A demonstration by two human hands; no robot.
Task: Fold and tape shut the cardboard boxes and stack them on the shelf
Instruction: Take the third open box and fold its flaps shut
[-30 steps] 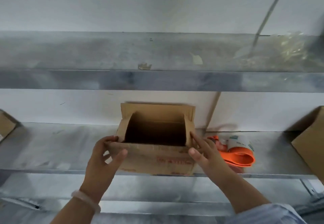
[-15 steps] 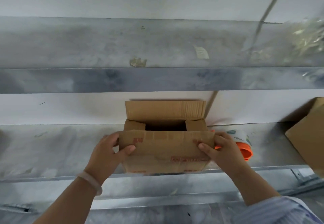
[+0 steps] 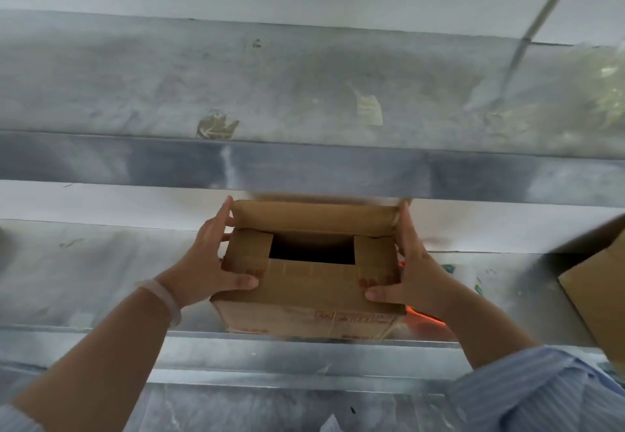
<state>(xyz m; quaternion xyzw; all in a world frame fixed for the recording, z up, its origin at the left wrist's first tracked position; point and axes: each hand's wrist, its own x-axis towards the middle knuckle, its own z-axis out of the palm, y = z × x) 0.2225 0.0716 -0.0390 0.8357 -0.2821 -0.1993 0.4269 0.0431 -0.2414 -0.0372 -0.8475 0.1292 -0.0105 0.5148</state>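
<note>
The cardboard box (image 3: 304,321) stands on the metal shelf (image 3: 101,279), near its front edge. Its near flap (image 3: 311,279) and both side flaps (image 3: 248,249) lie down, and the far flap (image 3: 314,216) is upright. The left hand (image 3: 209,262) and right hand (image 3: 417,269) are spread at the two sides of the box. The thumbs press on the near flap and the straight fingers touch the ends of the far flap. A blurred orange thing (image 3: 422,315) lies just beside the right hand.

Brown cardboard box (image 3: 306,288) on the metal shelf (image 3: 101,282) — 3 flaps down, rear flap up.
</note>
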